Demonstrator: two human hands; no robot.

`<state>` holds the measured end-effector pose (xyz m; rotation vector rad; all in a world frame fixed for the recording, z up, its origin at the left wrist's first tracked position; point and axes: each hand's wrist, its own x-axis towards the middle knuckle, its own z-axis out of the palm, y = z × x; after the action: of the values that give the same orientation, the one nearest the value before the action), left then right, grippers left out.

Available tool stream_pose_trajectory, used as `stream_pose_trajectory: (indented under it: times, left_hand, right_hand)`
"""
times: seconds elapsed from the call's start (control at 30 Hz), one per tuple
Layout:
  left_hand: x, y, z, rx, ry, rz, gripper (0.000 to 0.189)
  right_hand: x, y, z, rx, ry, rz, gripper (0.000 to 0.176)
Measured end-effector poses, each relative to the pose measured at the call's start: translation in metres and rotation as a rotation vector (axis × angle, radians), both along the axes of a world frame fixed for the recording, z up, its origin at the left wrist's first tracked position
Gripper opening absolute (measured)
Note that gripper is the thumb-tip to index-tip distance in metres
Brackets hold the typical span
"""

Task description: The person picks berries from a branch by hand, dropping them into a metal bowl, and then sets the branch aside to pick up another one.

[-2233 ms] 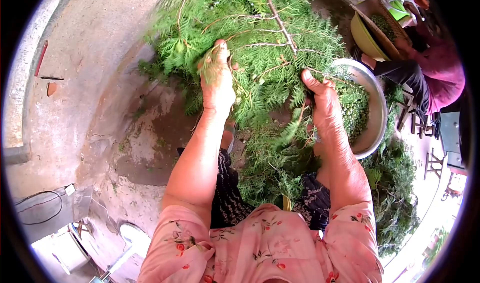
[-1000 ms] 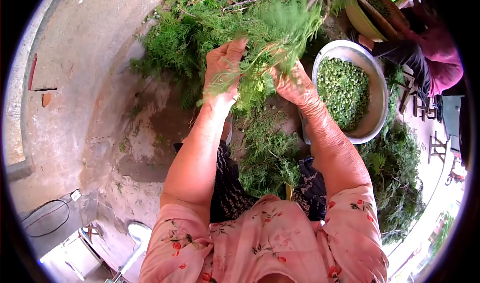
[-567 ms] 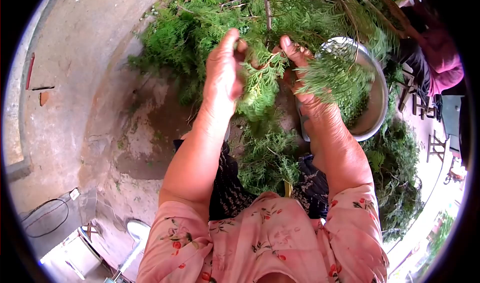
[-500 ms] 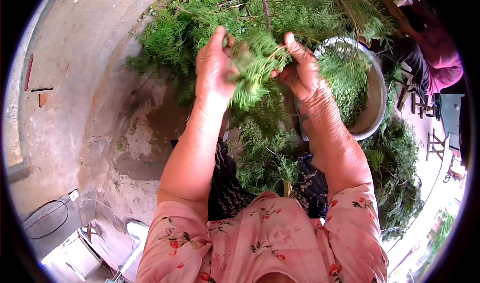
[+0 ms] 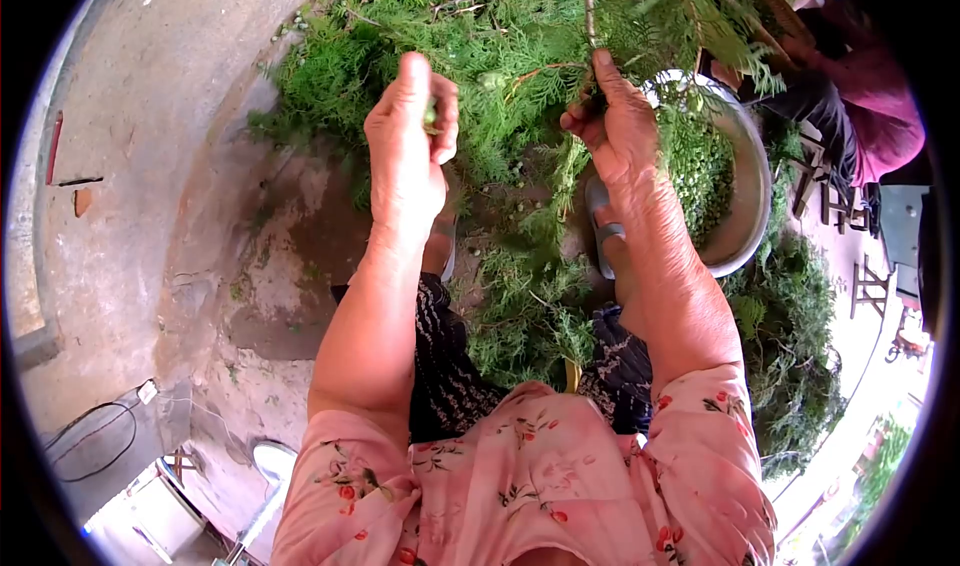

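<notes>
Grip closed: right hand (image 5: pixel 615 131) clasps leafy branch (image 5: pixel 590 16), left hand (image 5: pixel 405 151) pinches sprig (image 5: pixel 430 116).
Metal bowl (image 5: pixel 756 206) sits just right, within reach.

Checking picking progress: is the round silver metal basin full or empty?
Partly full: small green pieces cover the inside of the round silver metal basin, its rim bare; green sprigs hide part.
</notes>
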<state>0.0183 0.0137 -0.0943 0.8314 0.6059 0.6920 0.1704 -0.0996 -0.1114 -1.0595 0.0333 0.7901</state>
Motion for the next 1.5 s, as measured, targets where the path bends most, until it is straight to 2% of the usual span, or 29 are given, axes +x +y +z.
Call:
stream_pose_trajectory:
  times: [0.07,0.13,0.2,0.27,0.33,0.37,0.4,0.47,0.5,0.53,0.6,0.63,0.67,0.73,0.8,0.87,0.93,1.0,1.03,1.13,1.2,1.27,1.47,1.5]
  left_hand:
    - [0.004,-0.008,0.001,0.39,0.218,0.027,0.033]
    - [0.013,-0.017,0.005,0.623,0.475,0.048,0.03]
    - [0.019,-0.017,0.003,0.823,0.444,0.054,0.031]
    - [0.022,-0.017,0.002,0.878,0.461,0.086,0.026]
    - [0.024,-0.012,-0.002,0.757,0.254,0.079,0.019]
    - [0.02,-0.014,0.004,0.58,0.328,0.021,0.016]
    - [0.015,-0.011,0.005,0.401,0.247,-0.059,0.031]
    - [0.015,-0.01,0.007,0.164,0.196,0.009,0.036]
    - [0.021,-0.016,0.009,-0.028,0.029,0.074,0.047]
    - [0.018,-0.015,-0.002,-0.027,0.029,0.075,0.047]
    - [0.007,-0.012,-0.031,-0.007,-0.333,-0.016,0.049]
    - [0.009,-0.013,-0.027,-0.175,-0.453,-0.041,0.043]
    - [0.01,-0.011,-0.025,-0.173,-0.453,-0.04,0.043]
    - [0.013,0.0,-0.023,-0.558,-0.326,-0.031,0.018]
    - [-0.003,0.028,-0.033,-0.27,-0.41,-0.12,0.023]
    - [-0.002,0.025,-0.009,-0.272,-0.236,0.131,0.021]
    - [0.008,0.014,-0.005,-0.306,-0.191,0.142,0.01]
    - [0.014,0.0,0.006,-0.21,-0.072,0.108,0.005]
    - [0.014,-0.003,0.003,-0.22,-0.094,0.049,0.012]
    - [0.023,-0.014,0.005,-0.293,-0.053,-0.066,0.012]
    - [0.022,-0.019,0.006,-0.284,-0.024,-0.141,0.016]
    - [0.019,-0.022,0.003,-0.246,0.104,-0.285,0.019]
    - [0.011,-0.025,0.004,-0.159,0.062,-0.3,0.021]
    - [0.008,-0.023,0.004,-0.127,0.102,-0.358,0.021]
  right_hand:
    - [0.002,0.0,-0.002,0.005,-0.009,-0.006,0.026]
    - [0.001,0.001,-0.003,0.01,-0.034,0.004,0.026]
    - [-0.002,0.001,0.002,-0.034,-0.034,0.01,0.026]
    - [-0.002,0.0,0.0,-0.015,-0.024,0.016,0.025]
    - [-0.002,-0.003,0.001,0.006,-0.027,0.039,0.023]
    - [-0.003,-0.003,0.003,0.006,-0.026,0.037,0.023]
    - [-0.005,-0.002,0.007,-0.019,0.001,0.033,0.023]
    - [-0.01,-0.002,0.01,-0.043,0.028,0.032,0.022]
    - [-0.013,-0.002,0.011,-0.017,0.046,0.067,0.022]
    - [-0.016,-0.002,0.011,0.009,0.063,0.102,0.022]
    - [-0.023,-0.001,0.02,-0.015,0.115,0.104,0.02]
    - [-0.025,0.0,0.021,-0.004,0.143,0.117,0.019]
    - [-0.026,0.0,0.021,0.007,0.17,0.131,0.018]
    - [-0.024,-0.002,0.021,0.011,0.187,0.084,0.019]
    - [-0.019,-0.007,0.021,0.014,0.218,-0.016,0.022]
    - [-0.014,-0.007,0.028,0.011,0.121,-0.031,0.025]
    - [-0.009,-0.007,0.025,0.079,0.13,-0.008,0.027]
    - [-0.007,-0.005,0.024,0.03,0.158,-0.006,0.027]
    - [-0.006,-0.003,0.024,-0.015,0.179,-0.002,0.027]
    - [-0.008,-0.005,0.017,0.049,0.157,0.02,0.026]
    - [-0.009,-0.003,0.017,-0.008,0.164,0.005,0.024]
    - [-0.012,-0.003,0.02,-0.049,0.08,-0.005,0.023]
    - [-0.006,-0.002,0.007,-0.135,-0.077,-0.113,0.019]
    - [-0.005,-0.002,0.006,-0.131,-0.095,-0.111,0.019]
